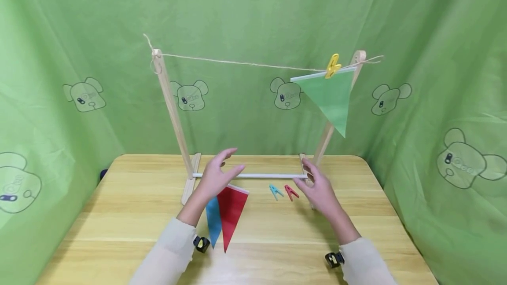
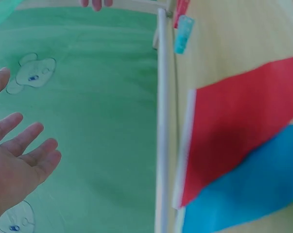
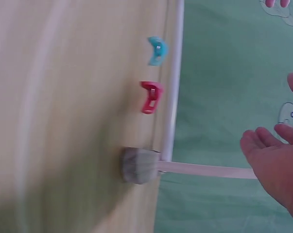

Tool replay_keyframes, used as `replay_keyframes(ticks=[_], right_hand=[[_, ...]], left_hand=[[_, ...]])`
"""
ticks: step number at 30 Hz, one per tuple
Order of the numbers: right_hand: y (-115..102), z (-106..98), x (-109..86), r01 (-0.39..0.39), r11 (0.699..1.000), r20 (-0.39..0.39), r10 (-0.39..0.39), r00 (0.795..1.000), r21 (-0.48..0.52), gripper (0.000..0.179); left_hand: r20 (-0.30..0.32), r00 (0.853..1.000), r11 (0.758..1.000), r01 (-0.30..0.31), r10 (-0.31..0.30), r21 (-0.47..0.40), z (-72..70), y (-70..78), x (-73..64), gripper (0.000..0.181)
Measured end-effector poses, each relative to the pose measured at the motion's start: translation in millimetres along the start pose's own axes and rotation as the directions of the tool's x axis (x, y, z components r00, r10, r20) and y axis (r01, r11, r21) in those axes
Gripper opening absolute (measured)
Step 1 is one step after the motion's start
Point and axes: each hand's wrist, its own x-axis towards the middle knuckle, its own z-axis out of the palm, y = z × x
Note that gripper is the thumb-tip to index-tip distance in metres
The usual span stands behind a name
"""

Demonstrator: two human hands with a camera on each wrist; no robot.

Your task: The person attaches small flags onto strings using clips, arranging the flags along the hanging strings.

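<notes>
My left hand hovers over the table's left half with fingers spread, holding nothing. Below it lie a red pennant and a blue pennant, the red one overlapping the blue. Relaxed and empty, my right hand is at the right, near the frame's right post. Just left of it, a red clothespin and a light-blue clothespin lie side by side on the wood. Up on the string, a yellow clothespin clips a green pennant near the right post.
A wooden frame stands at the back, with a left post, a right post and a white crossbar low between them. Green curtains with bear prints surround the wooden table.
</notes>
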Motion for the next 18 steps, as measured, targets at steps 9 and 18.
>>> replay_keyframes(ticks=[9, 18], right_hand=[[19.7, 15.1, -6.5, -0.069, 0.996, 0.06, 0.072, 0.996, -0.054, 0.081], [30.7, 24.1, -8.9, -0.122, 0.978, 0.084, 0.138, 0.987, -0.171, 0.079]], left_hand=[[-0.017, 1.0, 0.999, 0.013, -0.012, 0.048, -1.1, -30.2, -7.1, 0.057], [-0.066, 0.994, 0.996, 0.09, -0.088, 0.019, -0.8, -58.1, -10.1, 0.047]])
